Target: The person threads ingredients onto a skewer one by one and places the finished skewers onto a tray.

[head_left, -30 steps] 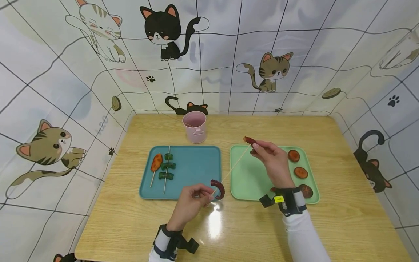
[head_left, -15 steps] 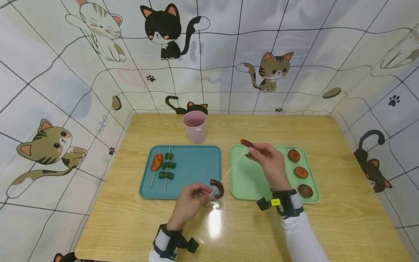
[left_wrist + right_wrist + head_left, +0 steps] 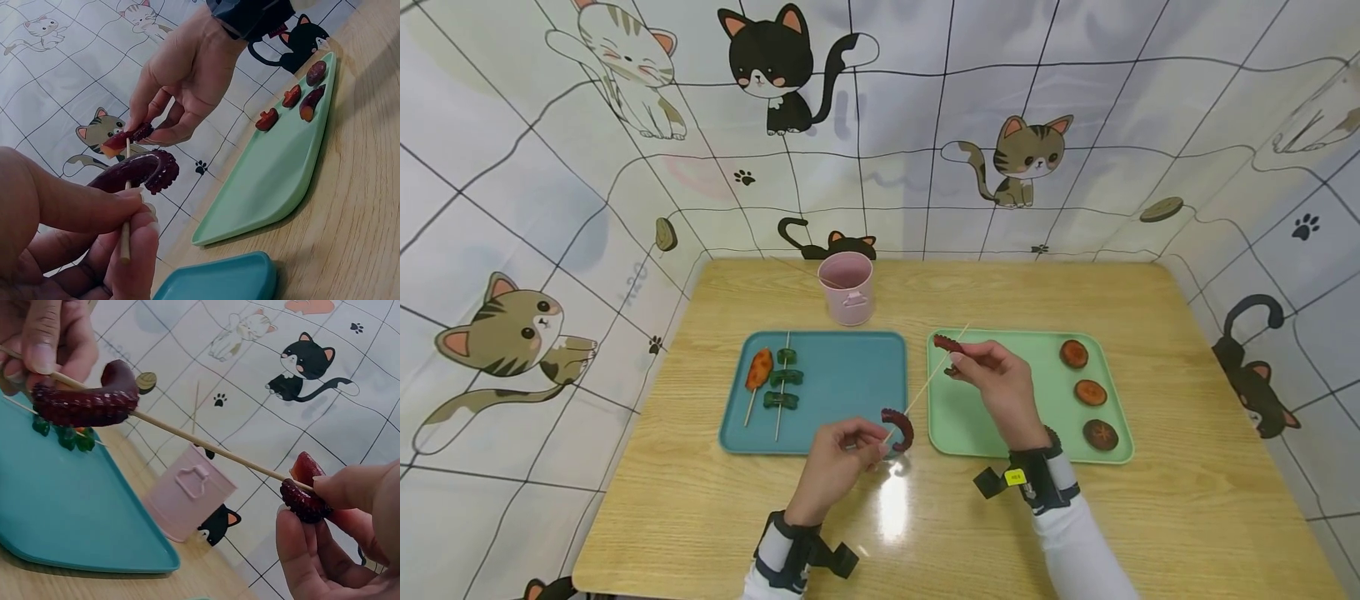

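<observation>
Above wooden table (image 3: 970, 517), skewered octopus piece (image 3: 898, 427) sits just beyond left hand (image 3: 838, 467).

1. Both hands are bare: left hand (image 3: 835, 462), right hand (image 3: 996, 387)
2. White sleeves (image 3: 1078, 554) cover both forearms
3. Each wrist wears a black strap (image 3: 1033, 483) over a white band, with a dark camera mount jutting out
4. A small yellow label (image 3: 1015, 477) sits on the right wrist mount
5. The fingers (image 3: 44, 344) show short, plain nails

Bright even light; glare patch on table (image 3: 891, 508); fisheye bending at head-view edges; wrist-view foreground fingers soft.
</observation>
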`<state>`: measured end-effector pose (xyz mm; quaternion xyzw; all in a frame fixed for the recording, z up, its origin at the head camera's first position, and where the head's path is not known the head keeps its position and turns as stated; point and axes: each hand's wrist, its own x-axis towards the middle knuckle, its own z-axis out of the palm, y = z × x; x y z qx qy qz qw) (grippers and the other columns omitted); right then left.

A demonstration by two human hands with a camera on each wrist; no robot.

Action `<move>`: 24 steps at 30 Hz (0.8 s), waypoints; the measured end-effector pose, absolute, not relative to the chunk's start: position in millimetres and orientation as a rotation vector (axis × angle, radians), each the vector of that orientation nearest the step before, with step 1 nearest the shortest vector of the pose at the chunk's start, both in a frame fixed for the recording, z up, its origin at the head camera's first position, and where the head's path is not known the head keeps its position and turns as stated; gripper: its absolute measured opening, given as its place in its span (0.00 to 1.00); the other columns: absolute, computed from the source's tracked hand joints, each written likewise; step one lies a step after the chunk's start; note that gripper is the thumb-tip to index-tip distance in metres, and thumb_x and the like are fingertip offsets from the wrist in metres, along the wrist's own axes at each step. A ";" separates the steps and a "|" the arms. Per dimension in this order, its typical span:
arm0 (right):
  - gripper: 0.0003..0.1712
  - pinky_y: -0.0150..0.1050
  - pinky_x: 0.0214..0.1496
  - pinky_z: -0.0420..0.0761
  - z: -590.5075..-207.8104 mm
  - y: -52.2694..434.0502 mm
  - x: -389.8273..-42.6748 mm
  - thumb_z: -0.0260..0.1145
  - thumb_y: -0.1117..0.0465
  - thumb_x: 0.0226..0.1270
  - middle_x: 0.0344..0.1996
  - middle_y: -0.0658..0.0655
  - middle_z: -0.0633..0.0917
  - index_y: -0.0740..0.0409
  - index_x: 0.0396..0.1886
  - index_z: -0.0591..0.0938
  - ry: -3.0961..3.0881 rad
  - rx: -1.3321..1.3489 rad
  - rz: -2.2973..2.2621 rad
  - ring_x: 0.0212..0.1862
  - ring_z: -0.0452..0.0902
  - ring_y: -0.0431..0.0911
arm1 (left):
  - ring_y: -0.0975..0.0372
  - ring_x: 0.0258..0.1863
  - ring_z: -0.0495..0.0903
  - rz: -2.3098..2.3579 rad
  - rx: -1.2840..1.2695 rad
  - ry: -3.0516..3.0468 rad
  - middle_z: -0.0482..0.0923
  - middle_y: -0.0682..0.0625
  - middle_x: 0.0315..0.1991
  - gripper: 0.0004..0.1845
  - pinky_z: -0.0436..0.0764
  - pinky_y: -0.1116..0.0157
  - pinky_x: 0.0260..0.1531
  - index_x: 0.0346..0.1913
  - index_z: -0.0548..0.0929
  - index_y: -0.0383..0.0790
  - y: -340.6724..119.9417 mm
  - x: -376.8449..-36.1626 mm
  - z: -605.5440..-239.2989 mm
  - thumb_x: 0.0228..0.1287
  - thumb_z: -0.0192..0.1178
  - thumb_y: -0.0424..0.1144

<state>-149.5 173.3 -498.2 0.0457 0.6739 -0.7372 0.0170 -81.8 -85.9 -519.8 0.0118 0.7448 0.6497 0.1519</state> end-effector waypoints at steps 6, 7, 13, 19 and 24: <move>0.17 0.40 0.54 0.88 -504.5 163.8 -142.5 0.74 0.59 0.67 0.45 0.51 0.87 0.64 0.50 0.83 2.117 0.151 -2.245 0.41 0.90 0.43 | 0.47 0.32 0.82 1.879 0.025 2.131 0.83 0.40 0.34 0.08 0.86 0.59 0.32 0.46 0.88 0.32 -84.8 -82.8 -520.3 0.67 0.66 0.31; 0.17 0.41 0.54 0.88 -505.3 162.2 -141.3 0.74 0.59 0.67 0.45 0.51 0.88 0.64 0.50 0.83 2.116 0.153 -2.244 0.41 0.90 0.43 | 0.46 0.32 0.82 1.882 0.025 2.129 0.83 0.40 0.33 0.08 0.86 0.59 0.32 0.46 0.88 0.32 -84.7 -82.9 -520.5 0.67 0.66 0.31; 0.15 0.41 0.51 0.89 -510.5 150.4 -131.7 0.72 0.63 0.68 0.47 0.60 0.87 0.67 0.50 0.83 2.098 0.139 -2.235 0.41 0.89 0.43 | 0.48 0.31 0.82 1.898 0.017 2.117 0.83 0.40 0.33 0.08 0.86 0.59 0.32 0.46 0.88 0.32 -84.2 -83.5 -522.2 0.66 0.67 0.31; 0.17 0.43 0.52 0.89 -514.2 145.9 -123.6 0.74 0.60 0.67 0.45 0.62 0.88 0.66 0.49 0.83 2.085 0.140 -2.247 0.42 0.90 0.45 | 0.48 0.31 0.82 1.902 0.018 2.119 0.83 0.40 0.33 0.08 0.85 0.61 0.31 0.46 0.88 0.32 -83.4 -83.9 -522.5 0.66 0.67 0.30; 0.16 0.42 0.52 0.89 -517.1 142.0 -118.6 0.73 0.61 0.68 0.46 0.63 0.87 0.66 0.49 0.83 2.065 0.128 -2.250 0.41 0.90 0.45 | 0.46 0.32 0.83 1.900 0.017 2.120 0.83 0.40 0.33 0.07 0.85 0.60 0.31 0.45 0.88 0.33 -83.1 -84.1 -523.4 0.66 0.67 0.30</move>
